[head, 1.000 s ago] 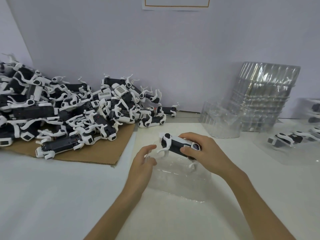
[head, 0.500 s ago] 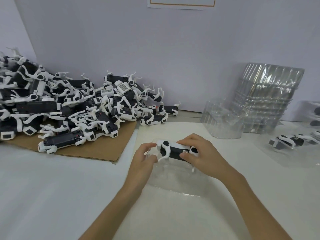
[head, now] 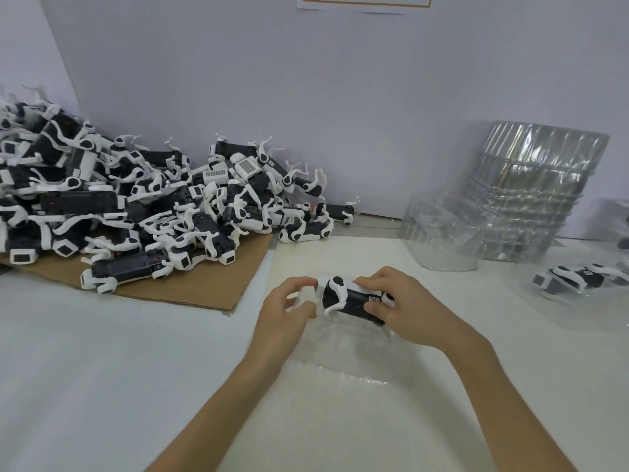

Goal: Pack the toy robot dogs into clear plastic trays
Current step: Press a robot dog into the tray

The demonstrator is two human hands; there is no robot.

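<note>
- White tabletop [head: 85, 369] against a pale lilac wall [head: 340, 97]. A brown cardboard sheet [head: 190, 291] at the left carries a heap of toy dogs [head: 136, 206].
- A stack of clear trays [head: 531, 192] leans at the upper right.
- The toy robot dog [head: 350, 296] is at centre frame, over a clear tray [head: 350, 352]. Its long axis runs left to right, legs down.
- The right hand [head: 408, 308] grips its right end.
- The left hand [head: 282, 318] has its fingers curled at the dog's left end; I cannot tell whether they grip the dog or the tray rim.

L hand [head: 282, 315] & R hand [head: 405, 308] bare, forearms [head: 510, 396] unsleeved.
</note>
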